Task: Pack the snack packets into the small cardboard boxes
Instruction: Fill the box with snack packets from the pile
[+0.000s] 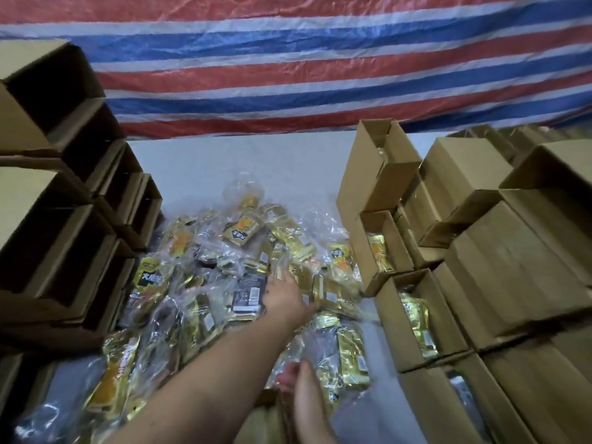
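left hand (283,298) fingers spread, reaching onto heap of gold foil snack packets (243,277) to pick one; right hand (299,384) grips brown cardboard box (266,418) ready, cannot tell how firmly

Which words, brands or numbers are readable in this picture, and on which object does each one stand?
"大" clearly, the characters after it blurred: black label of a gold snack packet on the left of the pile.
Black label with white characters, seen upside down, unreadable: gold packet at the pile's far end.
Barcode sticker, digits too small: dark packet by the left hand.
Cardboard boxes: no print.
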`<state>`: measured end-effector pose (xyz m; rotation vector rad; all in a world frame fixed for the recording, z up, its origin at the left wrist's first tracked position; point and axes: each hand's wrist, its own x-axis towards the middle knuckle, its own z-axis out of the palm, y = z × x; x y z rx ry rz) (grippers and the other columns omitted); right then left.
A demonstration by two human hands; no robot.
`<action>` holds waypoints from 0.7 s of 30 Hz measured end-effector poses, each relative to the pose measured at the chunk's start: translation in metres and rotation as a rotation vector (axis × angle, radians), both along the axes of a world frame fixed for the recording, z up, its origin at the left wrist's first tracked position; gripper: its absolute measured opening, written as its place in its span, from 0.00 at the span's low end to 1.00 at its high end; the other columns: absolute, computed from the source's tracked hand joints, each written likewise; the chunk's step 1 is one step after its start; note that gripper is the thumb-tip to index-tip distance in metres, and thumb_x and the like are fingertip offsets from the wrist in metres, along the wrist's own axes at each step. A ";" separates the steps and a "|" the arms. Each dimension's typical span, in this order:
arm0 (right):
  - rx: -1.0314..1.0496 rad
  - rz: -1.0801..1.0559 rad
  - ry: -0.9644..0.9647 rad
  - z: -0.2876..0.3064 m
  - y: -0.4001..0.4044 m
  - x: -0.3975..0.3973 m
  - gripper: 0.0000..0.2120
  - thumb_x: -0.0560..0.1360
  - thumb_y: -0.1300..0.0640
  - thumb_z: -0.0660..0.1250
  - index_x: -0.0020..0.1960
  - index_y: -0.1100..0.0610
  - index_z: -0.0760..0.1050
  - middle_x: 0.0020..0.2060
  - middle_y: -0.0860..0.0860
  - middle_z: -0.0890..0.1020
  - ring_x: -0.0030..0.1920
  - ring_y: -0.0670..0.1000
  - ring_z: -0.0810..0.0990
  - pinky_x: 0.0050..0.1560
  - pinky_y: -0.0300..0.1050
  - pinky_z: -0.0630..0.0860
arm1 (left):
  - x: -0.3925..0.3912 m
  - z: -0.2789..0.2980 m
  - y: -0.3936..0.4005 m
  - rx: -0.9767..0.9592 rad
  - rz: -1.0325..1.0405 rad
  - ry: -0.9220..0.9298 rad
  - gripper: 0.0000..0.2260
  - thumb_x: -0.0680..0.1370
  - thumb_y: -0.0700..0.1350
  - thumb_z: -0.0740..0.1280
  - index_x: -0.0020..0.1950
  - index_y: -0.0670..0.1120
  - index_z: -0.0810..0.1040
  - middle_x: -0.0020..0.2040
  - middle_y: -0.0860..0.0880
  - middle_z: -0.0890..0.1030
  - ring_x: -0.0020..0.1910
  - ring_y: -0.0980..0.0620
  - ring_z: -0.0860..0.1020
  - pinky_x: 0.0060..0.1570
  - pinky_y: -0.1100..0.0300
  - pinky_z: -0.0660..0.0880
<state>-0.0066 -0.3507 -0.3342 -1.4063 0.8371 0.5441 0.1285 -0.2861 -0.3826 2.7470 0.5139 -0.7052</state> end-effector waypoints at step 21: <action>-0.017 0.241 -0.289 0.037 -0.019 0.081 0.35 0.75 0.33 0.63 0.76 0.49 0.62 0.71 0.50 0.71 0.65 0.54 0.74 0.61 0.55 0.74 | -0.054 0.092 0.047 -0.886 0.437 -0.430 0.23 0.73 0.51 0.75 0.60 0.48 0.66 0.49 0.48 0.79 0.37 0.50 0.84 0.28 0.58 0.79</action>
